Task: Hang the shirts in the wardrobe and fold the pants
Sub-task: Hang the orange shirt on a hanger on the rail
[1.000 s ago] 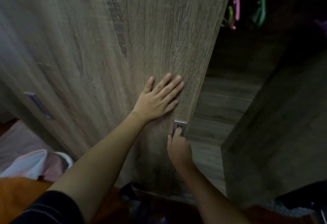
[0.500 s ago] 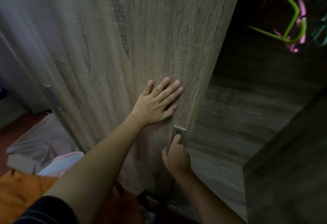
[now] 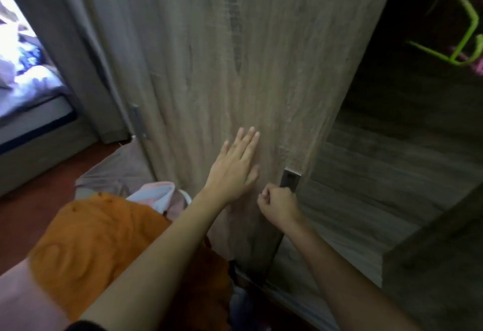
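Note:
The wood-grain sliding wardrobe door (image 3: 235,69) fills the middle of the view. My left hand (image 3: 235,166) lies flat on it with the fingers spread. Just to its right, my right hand (image 3: 278,204) is curled into a fist at the lower end of the recessed metal door handle (image 3: 290,179). To the right of the door edge, the wardrobe interior (image 3: 392,148) is dark. A green hanger (image 3: 465,40) and part of a pink hanger (image 3: 479,65) hang in its upper right. An orange garment (image 3: 99,242), a pink-white garment (image 3: 156,195) and a grey garment (image 3: 115,174) lie piled at lower left.
A second wooden door panel with its own metal handle (image 3: 138,124) stands behind at the left. A bed (image 3: 31,111) with rumpled bedding is at far left on the red-brown floor (image 3: 39,200). A wardrobe side panel (image 3: 439,265) juts out at lower right.
The door has slid left, so more of the dark interior and the hangers show. My right hand's fingers have curled at the handle. The view swung left and the bed came into sight.

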A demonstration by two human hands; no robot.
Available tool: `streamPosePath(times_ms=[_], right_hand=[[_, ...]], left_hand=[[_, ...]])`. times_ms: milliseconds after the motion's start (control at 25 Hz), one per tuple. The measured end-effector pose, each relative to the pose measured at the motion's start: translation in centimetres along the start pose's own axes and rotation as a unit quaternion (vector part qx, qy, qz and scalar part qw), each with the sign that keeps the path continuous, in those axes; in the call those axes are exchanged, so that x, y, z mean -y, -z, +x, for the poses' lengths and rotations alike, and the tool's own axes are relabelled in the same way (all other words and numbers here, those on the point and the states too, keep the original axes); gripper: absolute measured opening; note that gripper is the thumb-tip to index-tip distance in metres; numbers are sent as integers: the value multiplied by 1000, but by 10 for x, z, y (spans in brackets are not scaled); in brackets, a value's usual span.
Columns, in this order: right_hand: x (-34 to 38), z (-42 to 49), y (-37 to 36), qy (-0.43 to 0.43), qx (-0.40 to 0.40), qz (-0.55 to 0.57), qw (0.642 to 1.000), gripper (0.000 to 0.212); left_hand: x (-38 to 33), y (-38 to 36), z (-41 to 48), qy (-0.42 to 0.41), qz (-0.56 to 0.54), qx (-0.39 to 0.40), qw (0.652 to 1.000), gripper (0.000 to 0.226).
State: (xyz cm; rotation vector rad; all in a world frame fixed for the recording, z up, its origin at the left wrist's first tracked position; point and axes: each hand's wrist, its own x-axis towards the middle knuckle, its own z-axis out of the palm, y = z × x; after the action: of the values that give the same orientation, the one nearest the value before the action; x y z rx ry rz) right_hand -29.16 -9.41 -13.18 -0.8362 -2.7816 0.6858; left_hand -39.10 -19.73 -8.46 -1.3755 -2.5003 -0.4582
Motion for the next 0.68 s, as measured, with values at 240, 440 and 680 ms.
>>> streamPosePath(times_ms=[240,440,680], right_hand=[[81,-2,-26,149,-1,71,986,9],[149,-13,-58,275,36,123,953,16],[189,-54,-104,326,115,91,934,34]], left_hand=[[50,48,-153,219,-10,-14,976,70],[116,38,-249,436,16,-5,900,85],[123,11,-261,435,35,9,900,73]])
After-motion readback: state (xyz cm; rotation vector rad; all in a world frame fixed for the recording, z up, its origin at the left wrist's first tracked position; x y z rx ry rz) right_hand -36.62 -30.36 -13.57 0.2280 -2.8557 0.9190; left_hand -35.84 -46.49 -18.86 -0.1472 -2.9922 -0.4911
